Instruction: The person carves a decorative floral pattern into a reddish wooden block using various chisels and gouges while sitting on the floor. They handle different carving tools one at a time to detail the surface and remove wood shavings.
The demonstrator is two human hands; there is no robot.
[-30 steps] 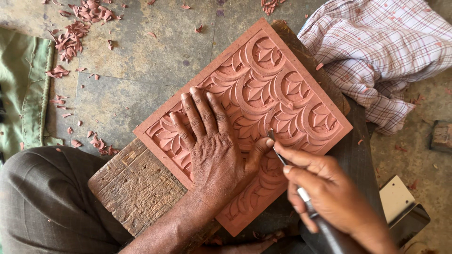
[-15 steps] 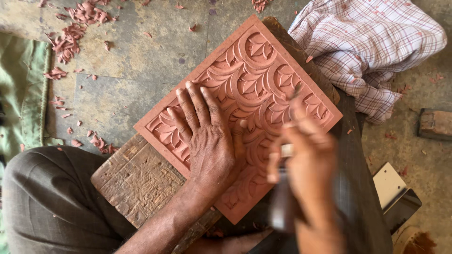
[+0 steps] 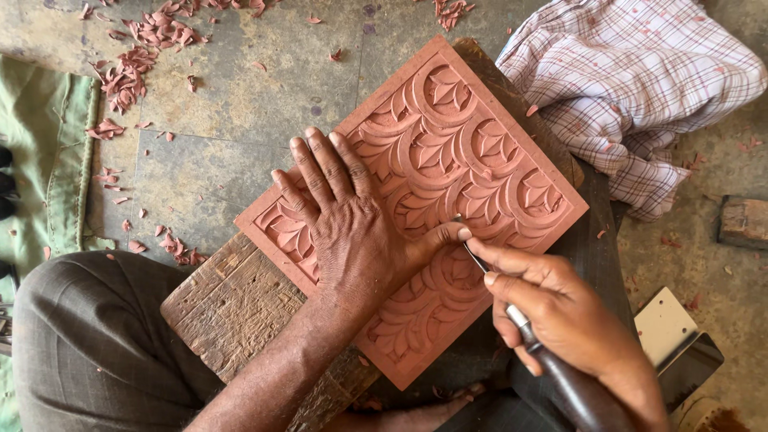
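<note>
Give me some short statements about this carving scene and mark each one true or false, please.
1. The left hand lies flat on the carved clay tile. True.
2. The right hand holds a paintbrush. False: it holds a thin carving tool with a dark handle.
3. The tile rests on a wooden board. True.
4. A checked cloth covers the tile. False: it lies beside the tile, at the upper right.
5. Clay shavings lie on the floor. True.
</note>
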